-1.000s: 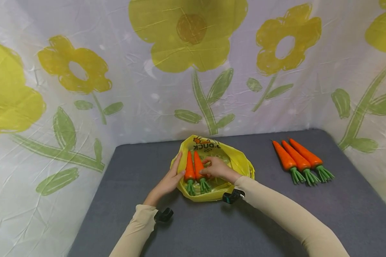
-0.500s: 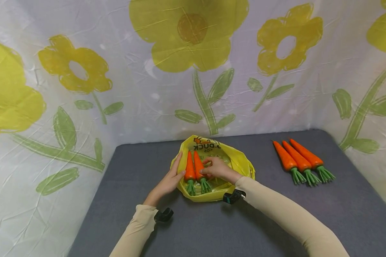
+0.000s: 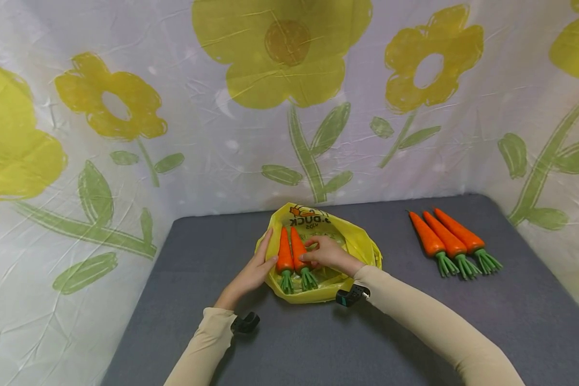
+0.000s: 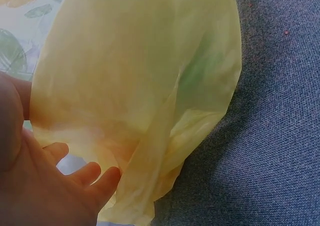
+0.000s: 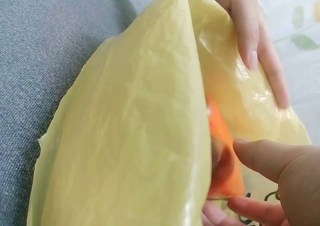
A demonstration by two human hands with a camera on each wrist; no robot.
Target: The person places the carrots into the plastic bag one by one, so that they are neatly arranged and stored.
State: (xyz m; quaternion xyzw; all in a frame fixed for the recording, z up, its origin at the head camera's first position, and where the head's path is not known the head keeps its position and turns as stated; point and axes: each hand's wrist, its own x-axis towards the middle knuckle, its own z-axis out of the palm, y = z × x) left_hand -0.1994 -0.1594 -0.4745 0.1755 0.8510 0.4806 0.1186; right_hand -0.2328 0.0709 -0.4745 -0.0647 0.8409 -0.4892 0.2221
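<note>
A yellow plastic bag (image 3: pixel 362 244) lies with its mouth open toward me, dark lettering on its back wall. Two orange carrots with green tops lie side by side inside: a left carrot (image 3: pixel 284 254) and a right carrot (image 3: pixel 296 245). My left hand (image 3: pixel 254 272) holds the bag's left rim, thumb inside and the other fingers outside, as the left wrist view shows. Reaching into the bag, my right hand (image 3: pixel 327 253) pinches the right carrot's thick part between thumb and fingers. In the right wrist view the bag's front wall (image 5: pixel 130 116) hides much of that carrot (image 5: pixel 225 171).
Three more carrots (image 3: pixel 447 238) lie together on the grey table (image 3: pixel 193 268) at the back right, green tops toward me. A white curtain (image 3: pixel 212 155) printed with yellow flowers stands behind the table and along its sides.
</note>
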